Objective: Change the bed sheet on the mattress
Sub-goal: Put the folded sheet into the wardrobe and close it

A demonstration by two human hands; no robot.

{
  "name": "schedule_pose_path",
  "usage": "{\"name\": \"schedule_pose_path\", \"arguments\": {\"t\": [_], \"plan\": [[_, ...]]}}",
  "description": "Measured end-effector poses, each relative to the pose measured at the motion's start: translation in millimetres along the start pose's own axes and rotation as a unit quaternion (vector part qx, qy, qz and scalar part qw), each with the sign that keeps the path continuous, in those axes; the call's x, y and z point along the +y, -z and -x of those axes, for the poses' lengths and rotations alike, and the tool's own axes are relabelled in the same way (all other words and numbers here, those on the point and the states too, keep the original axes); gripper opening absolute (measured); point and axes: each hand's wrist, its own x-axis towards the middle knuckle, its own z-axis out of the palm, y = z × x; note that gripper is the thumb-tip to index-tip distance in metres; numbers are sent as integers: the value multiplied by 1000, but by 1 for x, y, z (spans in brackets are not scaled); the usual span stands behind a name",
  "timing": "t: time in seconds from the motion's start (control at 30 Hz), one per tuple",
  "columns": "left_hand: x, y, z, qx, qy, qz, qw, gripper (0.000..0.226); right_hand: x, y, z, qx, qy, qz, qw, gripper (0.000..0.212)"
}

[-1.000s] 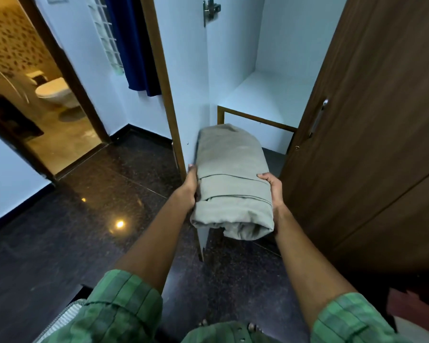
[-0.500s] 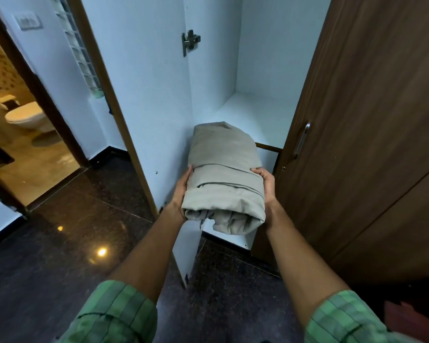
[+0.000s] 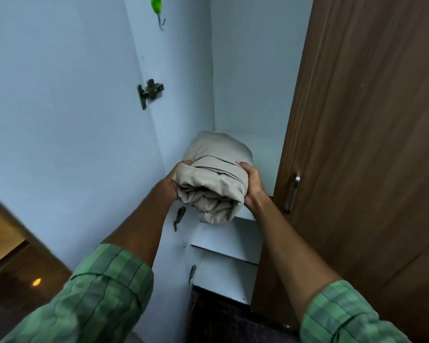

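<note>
A folded beige-grey bed sheet [image 3: 214, 179] forms a thick bundle in the middle of the head view. My left hand [image 3: 175, 180] grips its left side and my right hand [image 3: 252, 186] grips its right side, fingers curled over the top. The far end of the bundle lies inside the open wardrobe, over a white shelf [image 3: 265, 154]. The near end, with loose folds, sticks out past the shelf's front edge. Both palms are hidden behind the cloth.
The wardrobe's open left door [image 3: 72, 120] has a white inner face with a metal latch [image 3: 149, 94] and a green hook [image 3: 156, 6]. A brown door [image 3: 369, 144] with a metal handle [image 3: 294, 194] stands at right. Lower shelves [image 3: 228, 243] sit below.
I have stepped closer to the wardrobe and lifted the sheet bundle higher. It moved forward from the wardrobe's opening until its far end is over the shelf. Both hands kept their grip.
</note>
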Motion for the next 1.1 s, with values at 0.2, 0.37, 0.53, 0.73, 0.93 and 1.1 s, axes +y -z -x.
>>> {"name": "schedule_pose_path", "arguments": {"t": [0.2,0.37,0.53,0.73,0.93,1.1], "plan": [[17,-6,-97,13,2,-37,999,28,-26,12,-107,126,24,134,983,68],[27,-14,-170,-2,-12,-126,992,20,-37,9,-166,176,104,234,950,77],[52,-12,-259,-3,33,-127,991,56,-48,3,-236,221,165,339,899,77],[13,-6,-355,38,-293,-519,802,71,14,33,-301,177,144,728,647,64],[-20,-12,-377,-49,-292,-602,742,63,28,38,-320,198,144,784,570,64],[-7,-19,-344,-27,-314,-639,702,71,21,36,-304,178,171,799,548,62]]}}
